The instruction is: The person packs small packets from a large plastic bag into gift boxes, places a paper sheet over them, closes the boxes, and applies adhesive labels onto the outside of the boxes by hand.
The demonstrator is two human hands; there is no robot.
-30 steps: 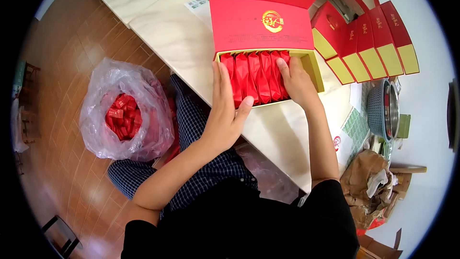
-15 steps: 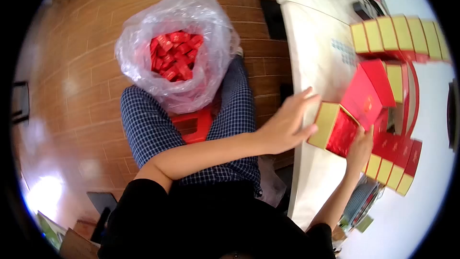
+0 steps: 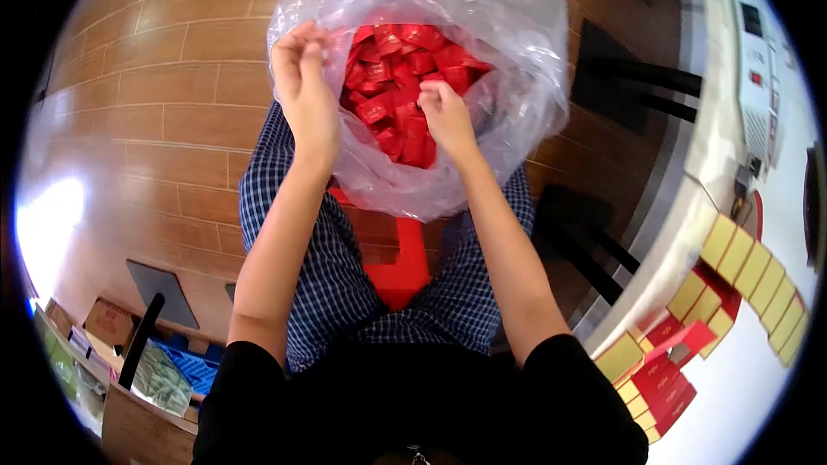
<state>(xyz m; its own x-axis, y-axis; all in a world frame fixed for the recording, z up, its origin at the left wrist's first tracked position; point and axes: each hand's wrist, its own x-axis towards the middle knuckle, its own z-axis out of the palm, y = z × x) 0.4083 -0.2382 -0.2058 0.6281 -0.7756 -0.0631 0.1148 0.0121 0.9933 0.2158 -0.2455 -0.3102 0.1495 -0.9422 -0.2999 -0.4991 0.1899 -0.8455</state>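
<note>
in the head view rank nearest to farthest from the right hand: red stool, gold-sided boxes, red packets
From the right hand:
1. Red packets, in the bag
2. Red stool, lower in view
3. Gold-sided boxes, far right

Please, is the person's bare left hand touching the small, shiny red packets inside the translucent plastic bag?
Apart. The head view shows a strip of the translucent plastic bag between the bare left hand and the small, shiny red packets.

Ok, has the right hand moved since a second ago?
Yes. Judged against the table, the right hand has moved off to the person's left, and is now at the mouth of the plastic bag.
</note>
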